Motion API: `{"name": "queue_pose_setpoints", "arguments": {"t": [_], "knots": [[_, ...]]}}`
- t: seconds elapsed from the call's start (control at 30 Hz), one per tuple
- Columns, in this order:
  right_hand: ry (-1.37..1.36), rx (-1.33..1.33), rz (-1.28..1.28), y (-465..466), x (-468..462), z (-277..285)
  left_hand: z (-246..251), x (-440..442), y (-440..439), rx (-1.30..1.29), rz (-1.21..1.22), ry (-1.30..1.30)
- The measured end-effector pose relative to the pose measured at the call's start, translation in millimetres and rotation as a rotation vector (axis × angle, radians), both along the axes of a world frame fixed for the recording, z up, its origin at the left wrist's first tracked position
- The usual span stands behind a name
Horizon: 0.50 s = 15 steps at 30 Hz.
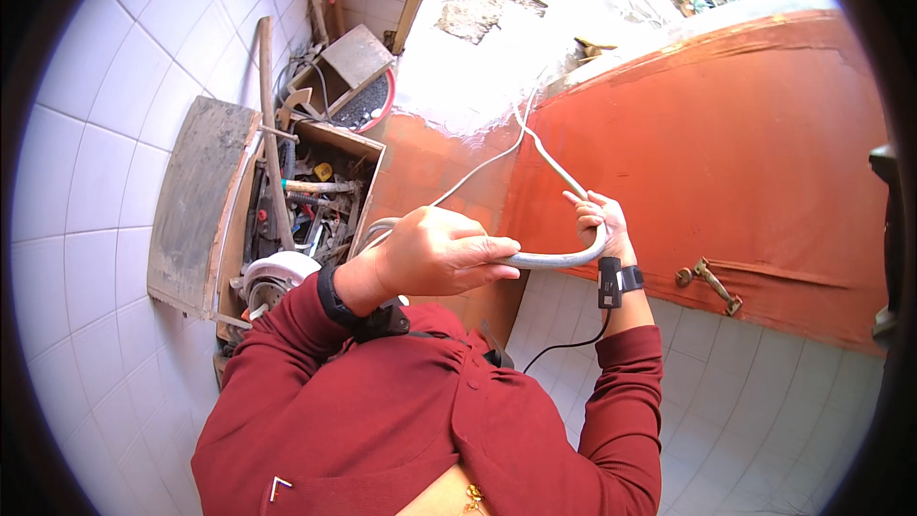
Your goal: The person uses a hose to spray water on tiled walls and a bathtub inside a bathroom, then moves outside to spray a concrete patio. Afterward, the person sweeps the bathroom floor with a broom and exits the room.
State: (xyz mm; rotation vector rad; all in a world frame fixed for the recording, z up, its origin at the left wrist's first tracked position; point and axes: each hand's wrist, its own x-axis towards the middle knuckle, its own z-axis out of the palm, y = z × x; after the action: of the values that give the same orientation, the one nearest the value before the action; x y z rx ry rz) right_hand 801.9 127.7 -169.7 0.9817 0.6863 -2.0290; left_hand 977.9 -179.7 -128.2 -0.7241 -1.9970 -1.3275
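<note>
My left hand (448, 251) grips a grey flexible hose or cable (555, 259) between thumb and fingers, in front of my chest. From there it bends round to my right hand (600, 221), whose fingers are closed around it. Past the right hand it runs on towards the bright doorway, where it meets or crosses a thinner stretch that leads back behind my left hand. Part of a coil shows just behind the left hand. A small black device is strapped to the right wrist, with a black lead hanging from it.
On the left, an open wooden toolbox (372, 150) holds a hammer, a yellow tape measure and jumbled tools. A wooden stick (271, 122) leans across it, near a white round appliance part (286, 269). Behind stands a red-rimmed basin (390, 97). A red door (702, 150) with a metal handle (718, 287) is on the right.
</note>
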Motion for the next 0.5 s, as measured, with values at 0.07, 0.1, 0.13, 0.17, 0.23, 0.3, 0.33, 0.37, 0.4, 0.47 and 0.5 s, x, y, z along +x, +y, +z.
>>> {"name": "queue_pose_setpoints", "arguments": {"t": [0.07,0.1,0.13,0.17,0.23,0.3,0.33,0.37,0.4,0.47,0.5], "knots": [[0.019,0.017,0.065,-9.2,-3.1,-7.4,-0.8,-0.7,-6.4,-0.01,-0.023,-0.017],[0.03,0.033,0.086,-12.8,-5.0,-10.6,-1.1,-1.9,-9.2,-0.014,-0.036,-0.019],[0.032,0.034,0.126,-18.0,-7.2,-12.6,-0.3,-3.2,-13.2,-0.003,-0.04,-0.025],[0.008,0.018,0.141,-21.2,-9.7,-15.7,0.3,-5.5,-13.4,0.007,-0.04,-0.025],[-0.037,-0.027,0.175,-28.3,-13.4,-20.2,3.2,-8.4,-12.4,0.002,-0.044,-0.034],[-0.068,-0.055,0.214,-34.5,-17.4,-25.5,6.3,-10.9,-10.6,-0.034,-0.046,-0.051],[-0.072,-0.076,0.227,-36.3,-20.0,-29.2,7.3,-12.3,-8.0,-0.044,-0.026,-0.06],[-0.076,-0.096,0.242,-38.2,-22.7,-31.2,9.2,-12.8,-6.1,-0.054,-0.002,-0.07],[-0.093,-0.146,0.265,-39.2,-27.1,-35.1,10.0,-14.2,-1.5,-0.067,0.025,-0.079],[-0.096,-0.173,0.296,-39.8,-36.2,-41.1,11.6,-18.6,6.6,-0.044,0.062,-0.087],[-0.096,-0.198,0.317,-39.1,-39.8,-44.8,12.5,-20.2,11.9,-0.033,0.079,-0.092]]}}
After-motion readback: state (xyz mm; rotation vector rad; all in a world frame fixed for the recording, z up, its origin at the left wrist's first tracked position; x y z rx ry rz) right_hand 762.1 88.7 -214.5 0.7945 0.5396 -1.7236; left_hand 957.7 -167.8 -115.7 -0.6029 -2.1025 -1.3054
